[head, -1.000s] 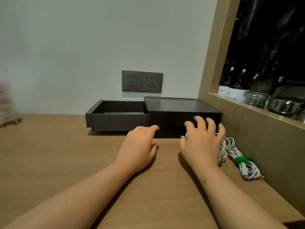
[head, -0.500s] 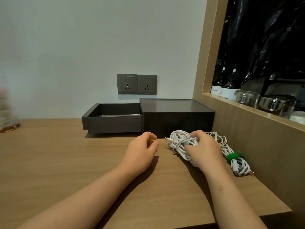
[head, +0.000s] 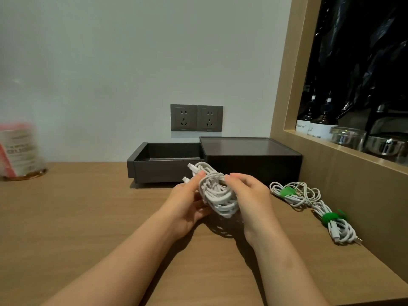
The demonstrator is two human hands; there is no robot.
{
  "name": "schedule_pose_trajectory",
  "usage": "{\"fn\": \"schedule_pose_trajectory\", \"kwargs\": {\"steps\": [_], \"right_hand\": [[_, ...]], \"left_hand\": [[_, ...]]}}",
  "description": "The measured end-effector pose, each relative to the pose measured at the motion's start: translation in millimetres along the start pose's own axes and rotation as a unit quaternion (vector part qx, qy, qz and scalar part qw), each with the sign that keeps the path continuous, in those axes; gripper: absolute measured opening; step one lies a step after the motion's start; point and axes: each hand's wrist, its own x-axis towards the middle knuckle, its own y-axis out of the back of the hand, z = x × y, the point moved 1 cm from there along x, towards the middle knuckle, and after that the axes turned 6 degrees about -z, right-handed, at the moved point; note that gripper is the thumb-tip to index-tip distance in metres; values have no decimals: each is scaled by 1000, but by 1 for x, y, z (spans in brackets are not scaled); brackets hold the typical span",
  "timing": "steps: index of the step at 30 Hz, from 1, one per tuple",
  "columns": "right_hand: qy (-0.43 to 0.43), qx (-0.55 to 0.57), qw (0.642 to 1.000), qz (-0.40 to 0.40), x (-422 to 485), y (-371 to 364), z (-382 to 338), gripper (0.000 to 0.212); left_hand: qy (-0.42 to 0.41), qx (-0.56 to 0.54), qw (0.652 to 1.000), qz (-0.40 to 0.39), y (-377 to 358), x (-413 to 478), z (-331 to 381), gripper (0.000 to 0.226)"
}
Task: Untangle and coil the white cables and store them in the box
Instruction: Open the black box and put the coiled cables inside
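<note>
Wooden worktop [head: 77, 217], drawer box [head: 167, 164] open behind. Both hands hold the tangled white cable bundle [head: 217, 195] raised above it: left hand [head: 187, 202] cups underneath, right hand [head: 249, 195] fingers curl over, probably hunting the loose ends.

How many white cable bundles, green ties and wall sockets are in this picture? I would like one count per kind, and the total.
White cable bundles: 3 (held bundle between left hand and right hand; far bundle; near bundle)
Green ties: 2
Wall sockets: 2
Total: 7
</note>
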Motion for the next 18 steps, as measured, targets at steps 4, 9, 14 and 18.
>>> {"fn": "schedule_pose_trajectory", "kwargs": {"steps": [4,9,14,18], "right_hand": [[22,-57,997,-44,-2,-7,-6,13],[21,-70,996,-43,-2,-24,1,35],[38,-102,992,-62,19,-35,-14,26],[94,-180,977,-73,48,-41,-33,15]], "left_hand": [[-16,10,1000,22,8,-2,11,33],[4,32,999,-15,8,-9,16,38],[-86,113,989,39,15,-4,36,25],[-101,126,983,87,22,15,70,20]]}}
